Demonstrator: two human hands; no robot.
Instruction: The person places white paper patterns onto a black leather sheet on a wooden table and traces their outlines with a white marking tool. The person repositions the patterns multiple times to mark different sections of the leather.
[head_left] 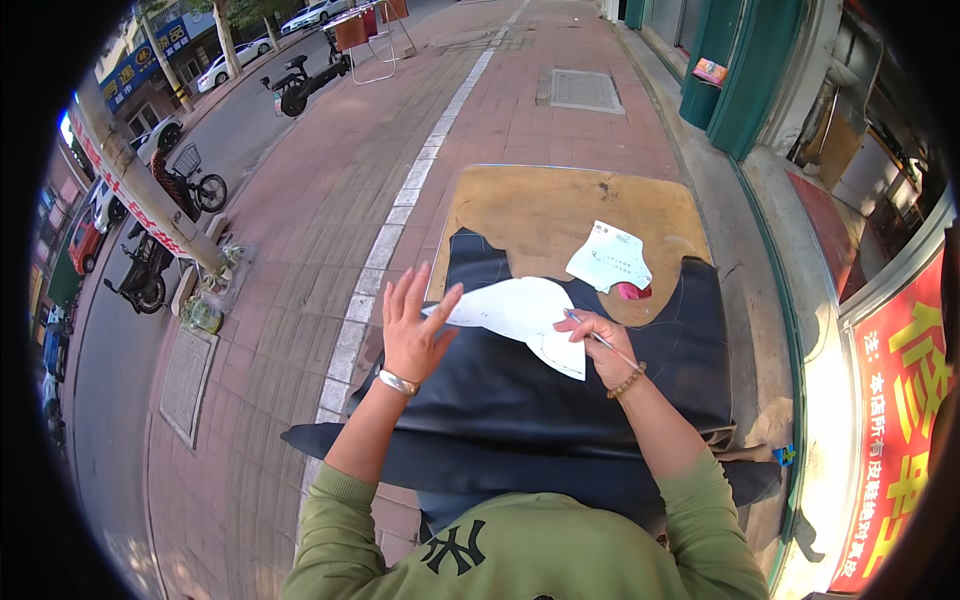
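At frame centre, the open left hand (415, 325) pins the template (520, 315) on leather (520, 400) while the right hand (600, 345) grips a pen (600, 338), tracing its edge.

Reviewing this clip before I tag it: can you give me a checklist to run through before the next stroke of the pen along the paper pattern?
1. Left hand on the pattern: ok, fingertips rest at its left edge.
2. Right hand grips the pen: ok, tip at the pattern's right edge.
3. Pattern lies flat on the black leather: ok, no lifted corner shows.
4. Leather fully on the table: not ok, it hangs over the near edge.
5. Second paper piece clear of the stroke: ok, it lies apart, further back.
6. Line already traced on the leather: cannot tell.
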